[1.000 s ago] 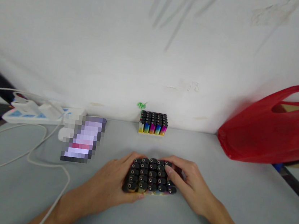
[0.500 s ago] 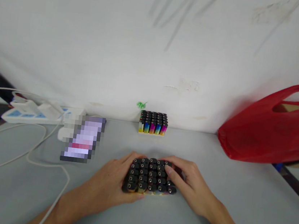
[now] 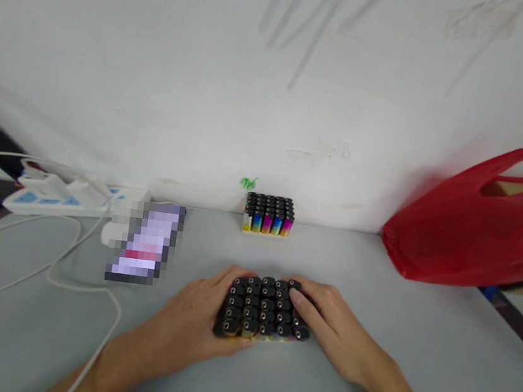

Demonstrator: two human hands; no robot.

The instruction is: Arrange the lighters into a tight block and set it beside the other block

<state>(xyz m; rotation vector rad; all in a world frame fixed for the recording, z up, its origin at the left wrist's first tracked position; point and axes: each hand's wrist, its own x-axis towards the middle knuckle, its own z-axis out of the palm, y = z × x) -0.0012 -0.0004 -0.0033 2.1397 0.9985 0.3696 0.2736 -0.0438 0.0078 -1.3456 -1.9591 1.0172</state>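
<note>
Grey table (image 3: 363,374), bearing: two blocks of upright lighters, near (image 3: 262,310) and far (image 3: 268,214); phone (image 3: 145,244); white power strip (image 3: 58,196); cable (image 3: 64,283); red bag (image 3: 471,234).

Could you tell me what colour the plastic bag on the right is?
The plastic bag is red, clearest in the head view.

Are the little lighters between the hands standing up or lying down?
Standing up: the lighters show black tops, packed in rows between the left hand and right hand.

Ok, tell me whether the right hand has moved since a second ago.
Barely: the right hand has edged slightly left, closing against the near lighters, judged against the far lighters.
</note>
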